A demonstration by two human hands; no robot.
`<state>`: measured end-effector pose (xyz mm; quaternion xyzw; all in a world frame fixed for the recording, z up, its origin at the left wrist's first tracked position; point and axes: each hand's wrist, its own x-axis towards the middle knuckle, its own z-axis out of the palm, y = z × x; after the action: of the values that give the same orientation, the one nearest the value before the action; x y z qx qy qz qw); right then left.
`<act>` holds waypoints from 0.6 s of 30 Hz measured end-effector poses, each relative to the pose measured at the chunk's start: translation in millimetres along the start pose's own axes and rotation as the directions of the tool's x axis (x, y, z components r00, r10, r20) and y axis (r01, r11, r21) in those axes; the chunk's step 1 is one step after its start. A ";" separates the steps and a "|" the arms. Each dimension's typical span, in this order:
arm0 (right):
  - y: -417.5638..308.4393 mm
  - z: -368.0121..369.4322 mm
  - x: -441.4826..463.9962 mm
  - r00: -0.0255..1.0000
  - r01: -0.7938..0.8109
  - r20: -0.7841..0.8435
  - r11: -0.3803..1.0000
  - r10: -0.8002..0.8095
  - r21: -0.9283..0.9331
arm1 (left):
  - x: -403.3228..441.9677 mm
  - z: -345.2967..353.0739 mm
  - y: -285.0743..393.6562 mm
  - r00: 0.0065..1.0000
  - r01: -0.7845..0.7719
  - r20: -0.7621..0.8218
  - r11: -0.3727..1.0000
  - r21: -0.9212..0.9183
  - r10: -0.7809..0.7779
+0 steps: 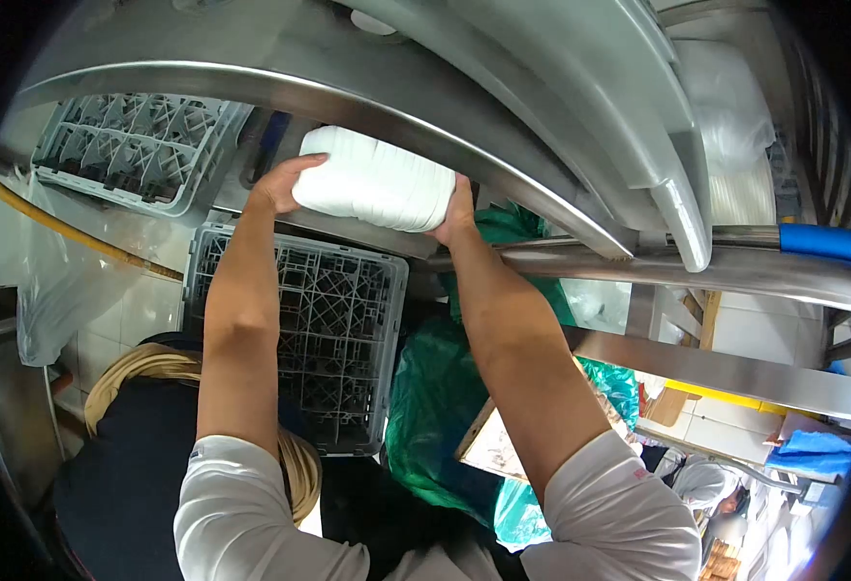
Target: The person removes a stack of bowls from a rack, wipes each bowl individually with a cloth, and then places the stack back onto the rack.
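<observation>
A stack of thin white dishes (377, 179) lies on its side between my two hands, under the rim of a steel counter (348, 97). My left hand (285, 184) grips its left end, with the thumb over the top edge. At the other end my right hand (457, 211) is closed on the stack, its fingers mostly hidden behind it. Below the stack is a grey plastic dish rack (333, 310) with square compartments. Another grey rack (139, 145) sits to the upper left of my left hand.
Green plastic bags (435, 387) hang right of the lower rack. A steel rail (677, 274) with a blue sleeve (818, 242) runs at right. A yellow hose (77, 232) and clear bag (47, 271) are at left. Another person in white (706, 484) is at lower right.
</observation>
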<state>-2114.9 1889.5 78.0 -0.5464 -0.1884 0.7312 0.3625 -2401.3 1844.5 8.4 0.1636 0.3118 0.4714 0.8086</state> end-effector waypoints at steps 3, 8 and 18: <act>0.9 7.0 -9.3 0.996 -0.051 0.074 0.996 0.057 -0.071 | -14.8 -17.8 -7.8 0.997 -0.016 0.078 0.995 -0.095 0.023; 26.6 23.4 -17.5 0.980 -0.117 0.162 0.993 0.118 -0.018 | -42.9 -9.6 -5.3 0.970 -0.183 0.063 0.870 -0.458 0.237; 23.0 27.5 -9.6 0.971 -0.176 0.159 0.984 0.178 -0.031 | 0.2 -51.6 -31.2 0.951 -0.259 -0.188 0.965 -0.051 0.246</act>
<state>-2146.7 1870.4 78.0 -0.5029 -0.1737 0.8008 0.2750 -2414.6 1827.5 -47.9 0.1283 0.3424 0.5951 0.7156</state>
